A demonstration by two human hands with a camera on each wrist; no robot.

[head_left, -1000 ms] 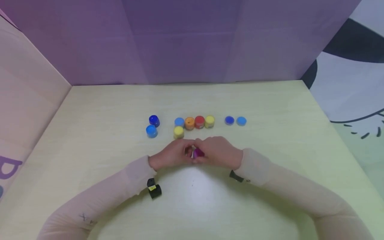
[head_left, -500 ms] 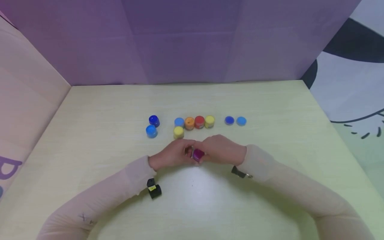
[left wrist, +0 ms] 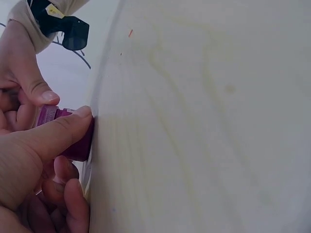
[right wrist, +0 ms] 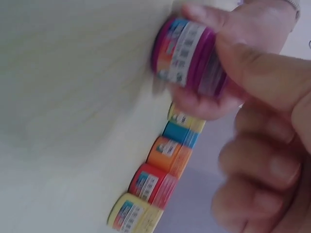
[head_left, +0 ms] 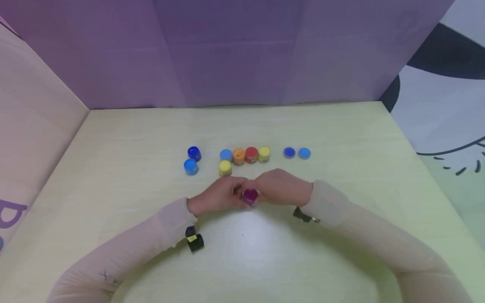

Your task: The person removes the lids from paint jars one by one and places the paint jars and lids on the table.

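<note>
A small purple paint jar (head_left: pixel 250 196) is between my two hands over the front middle of the table. My left hand (head_left: pixel 219 194) grips its body, with the thumb lying along the side in the left wrist view. My right hand (head_left: pixel 282 187) pinches at the ribbed lid (right wrist: pixel 212 74), its thumb against the rim and the other fingers curled. The right wrist view shows a barcode label (right wrist: pixel 181 52) on the jar, whose base is close to the tabletop. The lid is on the jar.
Beyond my hands stand capped jars: yellow (head_left: pixel 225 168), blue (head_left: pixel 226 155), orange (head_left: pixel 238 156), red (head_left: pixel 251 155) and another yellow (head_left: pixel 264 154). Dark blue (head_left: pixel 194 153) and light blue (head_left: pixel 191 167) jars stand left; two loose lids (head_left: pixel 289 152) lie right. A purple wall (head_left: pixel 235 63) rises behind.
My right hand has turned and shifted slightly up and to the right at the lid, and more of the purple top shows. My left hand has stayed nearly still.
</note>
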